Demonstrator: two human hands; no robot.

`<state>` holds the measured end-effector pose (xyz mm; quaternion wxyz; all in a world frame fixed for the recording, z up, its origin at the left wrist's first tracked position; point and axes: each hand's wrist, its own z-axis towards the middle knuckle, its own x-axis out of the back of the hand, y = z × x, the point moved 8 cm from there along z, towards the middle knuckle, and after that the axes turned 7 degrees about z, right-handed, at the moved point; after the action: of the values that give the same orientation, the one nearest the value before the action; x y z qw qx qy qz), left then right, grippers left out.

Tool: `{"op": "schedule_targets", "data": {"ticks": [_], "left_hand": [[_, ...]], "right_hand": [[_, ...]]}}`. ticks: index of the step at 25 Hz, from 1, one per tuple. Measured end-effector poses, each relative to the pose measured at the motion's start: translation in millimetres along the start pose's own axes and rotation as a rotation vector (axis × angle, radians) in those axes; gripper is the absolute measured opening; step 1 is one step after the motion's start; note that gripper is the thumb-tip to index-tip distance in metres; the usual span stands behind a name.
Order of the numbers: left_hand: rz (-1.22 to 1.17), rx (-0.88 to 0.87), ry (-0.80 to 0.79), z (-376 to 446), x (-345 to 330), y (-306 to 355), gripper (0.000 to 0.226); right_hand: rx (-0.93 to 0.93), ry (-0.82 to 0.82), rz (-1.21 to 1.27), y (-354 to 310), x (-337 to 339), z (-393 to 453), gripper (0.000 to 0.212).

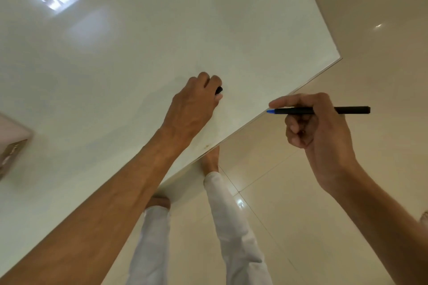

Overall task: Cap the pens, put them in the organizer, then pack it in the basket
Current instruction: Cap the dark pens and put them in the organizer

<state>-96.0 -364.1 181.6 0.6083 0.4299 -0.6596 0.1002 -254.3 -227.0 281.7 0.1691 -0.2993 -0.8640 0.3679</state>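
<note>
Pen (324, 110) uncapped, right hand (322, 132), cap (218, 90) (mostly hidden), left hand (192, 109)

I log a glossy white table (139, 41) filling the upper left, its edge running diagonally from the right corner toward lower left; window glare sits on it at upper left; cream floor tiles (347, 215) lie beyond, also reflective; white trousers (231, 215) and bare feet (212, 157) stand at the table edge; a blurred pale box-like object (11, 141) (unidentifiable) rests at far left.
</note>
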Motion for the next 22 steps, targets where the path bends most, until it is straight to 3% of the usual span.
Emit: {"op": "schedule_targets", "data": {"ticks": [2,6,8,11,15,22], "left_hand": [[-0.155,0.120,0.045,1,6,-12,0.019],[-1.174,0.883,-0.030,-48,11,-44,0.019],[-1.589,1.093,-0.021,-75,18,-34,0.020],[-1.821,1.134,0.071,-101,37,-34,0.022],[-1.804,1.122,0.171,-131,61,-61,0.021],[-1.867,1.032,0.174,-176,81,-80,0.021]], "right_hand": [[0.001,0.003,0.017,-2,-1,-3,0.021],[0.088,-0.113,-0.144,-13,-31,-17,0.007],[0.129,-0.183,-0.241,-17,-58,-28,0.008],[0.146,-0.216,-0.240,-17,-92,-43,0.008],[0.143,-0.216,-0.164,-15,-123,-56,0.007],[0.177,-0.282,-0.185,-6,-181,-87,0.008]]}}
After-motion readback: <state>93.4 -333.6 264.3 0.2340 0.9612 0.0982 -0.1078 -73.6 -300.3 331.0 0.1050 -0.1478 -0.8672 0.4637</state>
